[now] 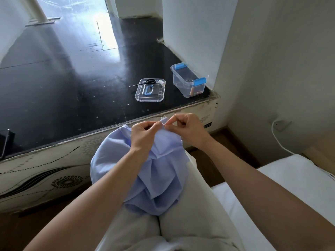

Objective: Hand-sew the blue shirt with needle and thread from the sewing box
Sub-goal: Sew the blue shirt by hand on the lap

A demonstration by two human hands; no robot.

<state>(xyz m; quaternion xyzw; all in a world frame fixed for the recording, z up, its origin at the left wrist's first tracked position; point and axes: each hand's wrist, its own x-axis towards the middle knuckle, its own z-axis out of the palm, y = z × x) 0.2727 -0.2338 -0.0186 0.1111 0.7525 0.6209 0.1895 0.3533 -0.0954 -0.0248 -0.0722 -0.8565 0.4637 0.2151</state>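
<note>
Both hands are up at the frayed corner of the blue shirt (163,174), which sits bunched on my lap while I sit on the bed (282,176). My left hand (143,134) pinches the fabric edge between thumb and fingertips and holds it up taut. My right hand (188,129) has thumb and forefinger pinched together right at that edge, the other fingers curled in. I read that as holding the needle (170,120); it's only a faint sliver, and I can't make out the thread. Step in hand, my call: mid-stitch on the corner. The next move needs a short push through both layers, then a straight pull clear, with the left keeping the edge tight so it doesn't pucker. The sewing box (188,82) is open on the dark worktop (72,87), well apart from me. Its lid (150,96) lies beside it, carrying the scissors (149,81) and a white spool (161,82). I'll have to reach for those at tie-off.
</note>
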